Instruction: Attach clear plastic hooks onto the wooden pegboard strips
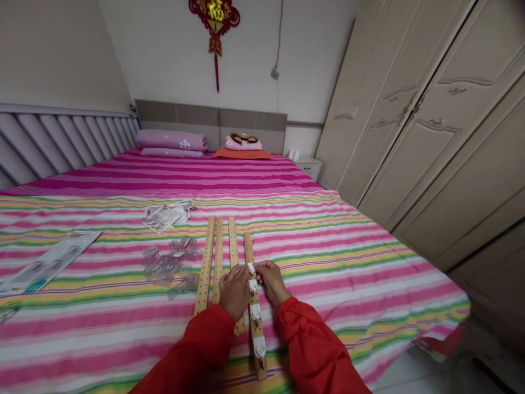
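Note:
Several perforated wooden strips (218,246) lie side by side on the striped bedspread. The rightmost strip (248,246) carries several white stick-on hooks (255,312) along its near part. My left hand (235,290) rests on the strips beside it, fingers curled at a white hook (251,268) near the strip's middle. My right hand (270,280) pinches the same hook from the right side. Both arms wear red sleeves.
A pile of clear hooks (170,262) lies left of the strips, with opened packaging (164,216) behind it and a long card package (49,261) at the far left. Pillows (172,142) sit at the headboard. A wardrobe (430,126) stands along the bed's right side.

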`<state>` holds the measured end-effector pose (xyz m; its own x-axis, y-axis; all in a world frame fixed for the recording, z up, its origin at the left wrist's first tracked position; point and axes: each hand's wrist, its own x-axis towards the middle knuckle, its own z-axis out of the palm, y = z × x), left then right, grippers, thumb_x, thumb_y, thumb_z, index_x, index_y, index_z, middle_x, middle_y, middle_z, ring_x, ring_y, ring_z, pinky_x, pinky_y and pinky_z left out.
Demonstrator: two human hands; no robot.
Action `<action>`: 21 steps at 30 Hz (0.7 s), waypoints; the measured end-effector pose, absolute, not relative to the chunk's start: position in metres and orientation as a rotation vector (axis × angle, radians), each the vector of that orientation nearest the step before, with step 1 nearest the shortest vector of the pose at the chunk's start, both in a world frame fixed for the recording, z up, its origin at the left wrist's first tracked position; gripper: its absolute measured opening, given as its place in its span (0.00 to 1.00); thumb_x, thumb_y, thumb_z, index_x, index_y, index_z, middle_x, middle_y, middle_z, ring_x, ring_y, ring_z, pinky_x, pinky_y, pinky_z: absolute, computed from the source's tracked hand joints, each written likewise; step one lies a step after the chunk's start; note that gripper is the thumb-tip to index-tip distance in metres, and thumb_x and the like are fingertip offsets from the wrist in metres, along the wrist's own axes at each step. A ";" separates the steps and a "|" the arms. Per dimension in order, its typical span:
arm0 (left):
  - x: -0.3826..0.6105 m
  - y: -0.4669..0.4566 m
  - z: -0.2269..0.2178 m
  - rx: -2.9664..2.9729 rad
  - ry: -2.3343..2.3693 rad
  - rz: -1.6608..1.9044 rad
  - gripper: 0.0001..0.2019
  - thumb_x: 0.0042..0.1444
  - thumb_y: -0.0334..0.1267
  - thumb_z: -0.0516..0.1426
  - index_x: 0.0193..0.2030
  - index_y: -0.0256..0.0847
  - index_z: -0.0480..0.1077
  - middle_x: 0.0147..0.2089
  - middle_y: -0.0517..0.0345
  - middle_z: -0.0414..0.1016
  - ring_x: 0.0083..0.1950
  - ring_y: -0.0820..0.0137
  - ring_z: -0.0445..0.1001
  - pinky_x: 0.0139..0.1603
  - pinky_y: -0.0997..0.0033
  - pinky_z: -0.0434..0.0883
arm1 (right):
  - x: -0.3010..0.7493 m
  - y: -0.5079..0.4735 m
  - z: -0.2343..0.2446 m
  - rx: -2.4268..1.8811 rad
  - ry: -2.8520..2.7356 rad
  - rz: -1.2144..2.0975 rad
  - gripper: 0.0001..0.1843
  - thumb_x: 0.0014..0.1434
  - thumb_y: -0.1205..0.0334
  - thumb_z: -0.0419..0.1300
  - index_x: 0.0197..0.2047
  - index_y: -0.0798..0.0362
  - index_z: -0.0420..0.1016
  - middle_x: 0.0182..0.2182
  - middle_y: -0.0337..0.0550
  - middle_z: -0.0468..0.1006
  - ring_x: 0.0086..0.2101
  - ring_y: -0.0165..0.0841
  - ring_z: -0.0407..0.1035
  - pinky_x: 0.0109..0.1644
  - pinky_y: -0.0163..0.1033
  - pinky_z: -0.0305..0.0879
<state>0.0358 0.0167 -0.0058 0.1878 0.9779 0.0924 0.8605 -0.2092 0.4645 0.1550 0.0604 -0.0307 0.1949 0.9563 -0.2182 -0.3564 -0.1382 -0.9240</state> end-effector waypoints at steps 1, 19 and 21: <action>0.035 0.017 -0.007 2.167 1.739 0.532 0.27 0.56 0.29 0.45 0.63 0.43 0.61 0.65 0.55 0.64 0.68 0.60 0.54 0.63 0.51 0.52 | 0.155 0.059 -0.031 -1.159 -0.693 1.304 0.11 0.37 0.60 0.67 0.22 0.56 0.70 0.10 0.32 0.67 0.13 0.22 0.57 0.17 0.29 0.50; 0.040 0.016 -0.010 2.137 1.776 0.522 0.26 0.58 0.30 0.43 0.64 0.39 0.60 0.66 0.52 0.62 0.69 0.61 0.52 0.64 0.53 0.53 | 0.162 0.052 -0.039 -0.999 -0.775 1.360 0.20 0.36 0.64 0.68 0.37 0.56 0.79 0.15 0.29 0.67 0.16 0.23 0.59 0.19 0.31 0.49; 0.041 0.016 -0.010 2.132 1.783 0.521 0.26 0.59 0.31 0.42 0.64 0.38 0.60 0.66 0.51 0.61 0.69 0.61 0.52 0.64 0.53 0.52 | 0.161 0.052 -0.039 -1.009 -0.780 1.366 0.19 0.36 0.64 0.68 0.36 0.57 0.79 0.15 0.29 0.67 0.16 0.23 0.59 0.19 0.31 0.49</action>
<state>0.0407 0.0158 -0.0103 0.1581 0.9845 0.0764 0.8707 -0.1755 0.4594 0.1615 0.0520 -0.0388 0.0834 0.9902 -0.1120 -0.4075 -0.0687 -0.9106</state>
